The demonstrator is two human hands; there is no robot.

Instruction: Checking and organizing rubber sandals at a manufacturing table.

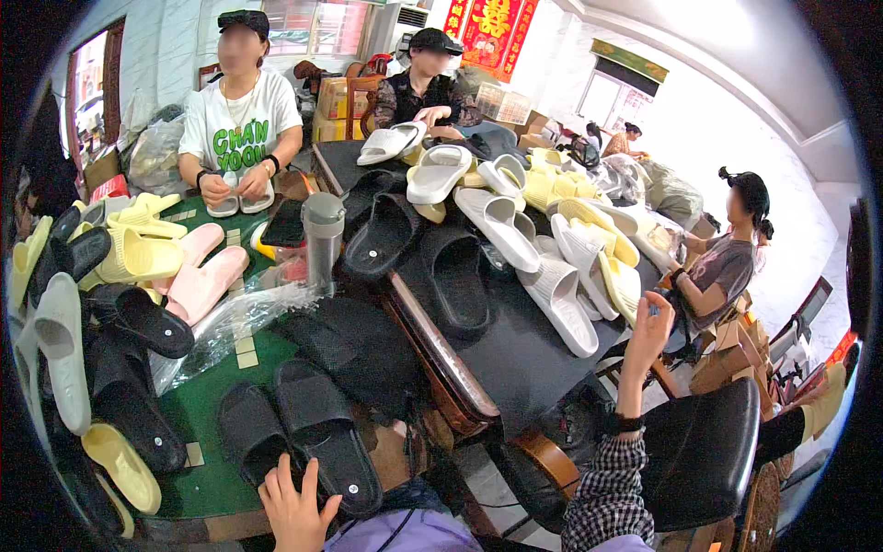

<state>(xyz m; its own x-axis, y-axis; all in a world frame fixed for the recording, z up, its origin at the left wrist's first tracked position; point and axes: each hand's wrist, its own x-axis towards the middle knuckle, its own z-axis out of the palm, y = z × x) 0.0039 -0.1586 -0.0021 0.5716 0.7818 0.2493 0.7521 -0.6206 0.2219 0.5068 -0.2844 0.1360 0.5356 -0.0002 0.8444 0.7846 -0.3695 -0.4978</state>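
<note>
My left hand [296,506] rests with fingers apart at the heel ends of a pair of black slippers [326,432] lying side by side on the green table top. A small round pale sticker shows on the right slipper's insole. My right hand [647,336] is raised off to the right, beyond the dark table's edge, with the fingers bent together. A tiny bluish bit shows at its fingertips, too small to name. Nearest to that hand are white slippers [563,299] and a yellow slipper [621,285] on the dark table.
Yellow slippers [143,253], pink slippers [207,271] and a grey slipper [63,354] crowd the left side. A grey tumbler [322,241] stands by clear plastic bags [235,322]. Several people work around the tables. A black chair [694,455] stands at my right.
</note>
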